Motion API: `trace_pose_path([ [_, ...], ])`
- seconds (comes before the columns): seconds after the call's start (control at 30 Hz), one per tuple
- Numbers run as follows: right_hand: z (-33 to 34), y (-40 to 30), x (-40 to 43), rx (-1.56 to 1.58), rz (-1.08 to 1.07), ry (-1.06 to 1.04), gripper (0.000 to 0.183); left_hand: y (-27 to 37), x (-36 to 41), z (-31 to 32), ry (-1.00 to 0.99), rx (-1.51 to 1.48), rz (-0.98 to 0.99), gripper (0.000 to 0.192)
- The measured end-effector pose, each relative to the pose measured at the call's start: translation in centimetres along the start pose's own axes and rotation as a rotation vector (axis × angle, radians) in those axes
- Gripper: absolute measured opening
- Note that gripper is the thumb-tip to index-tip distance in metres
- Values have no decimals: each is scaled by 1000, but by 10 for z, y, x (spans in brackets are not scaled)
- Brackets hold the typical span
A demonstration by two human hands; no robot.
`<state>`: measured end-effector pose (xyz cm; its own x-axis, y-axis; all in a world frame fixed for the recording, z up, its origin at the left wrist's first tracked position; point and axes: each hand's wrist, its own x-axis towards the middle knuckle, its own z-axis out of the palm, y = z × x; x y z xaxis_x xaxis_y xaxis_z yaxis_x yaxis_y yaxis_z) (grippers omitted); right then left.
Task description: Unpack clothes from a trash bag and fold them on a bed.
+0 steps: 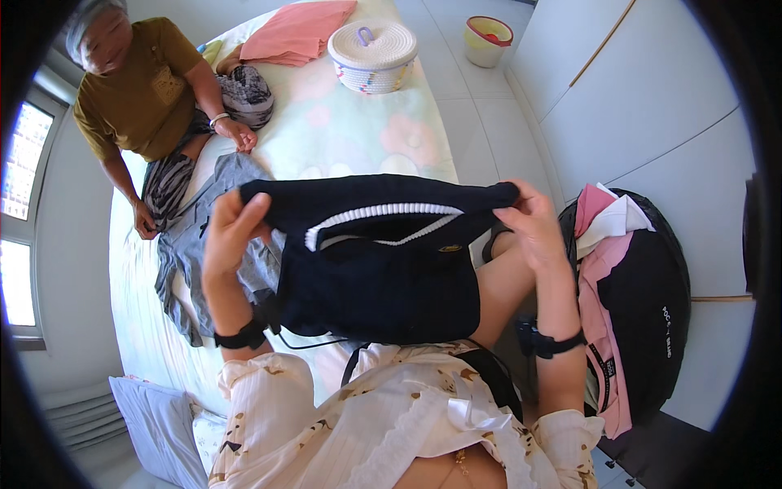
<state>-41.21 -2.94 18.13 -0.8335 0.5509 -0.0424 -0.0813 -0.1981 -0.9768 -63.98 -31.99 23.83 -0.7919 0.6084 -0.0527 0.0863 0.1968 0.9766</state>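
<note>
A dark navy knit garment (379,293) is stretched out in front of me, its white ribbed neckline (385,211) gaping and a small gold emblem on the front. My left hand (235,226) pinches one upper corner between thumb and fingers. At the opposite upper corner, my right hand (528,217) grips the cloth the same way. The garment's lower part hangs down towards my lap. Past my left hand, a grey garment (195,244) lies spread on the bed, partly hidden by my arm.
Another person (146,91) sits on the bed (342,134) at the far left. A lidded woven basket (372,58) and folded pink cloth (296,30) rest at its far end. A black bag of clothes (647,287) stands at my right by the white cabinet (635,79). A bucket (487,46) is on the floor.
</note>
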Motion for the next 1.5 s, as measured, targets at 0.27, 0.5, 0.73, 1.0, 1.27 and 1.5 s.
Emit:
trace_pose_path([
  [0.27,88,-146,67,-549,-521,76,21,93,60,-85,245,-383,298,19],
  [0.5,136,-108,149,-483,-748,-33,47,50,181,-119,243,-133,72,52],
  [0.73,50,39,41,-743,171,-397,36,-134,73,-96,396,415,-251,49],
  [1.0,-46,135,-46,-1125,-116,-167,31,-217,-52,16,709,1068,-362,78],
  [1.27,-37,141,-79,-1367,-435,82,13,-186,-35,100,284,1131,152,67],
  [1.5,-39,141,-80,-1336,-437,139,11,-196,-40,142,-36,1160,-21,74],
])
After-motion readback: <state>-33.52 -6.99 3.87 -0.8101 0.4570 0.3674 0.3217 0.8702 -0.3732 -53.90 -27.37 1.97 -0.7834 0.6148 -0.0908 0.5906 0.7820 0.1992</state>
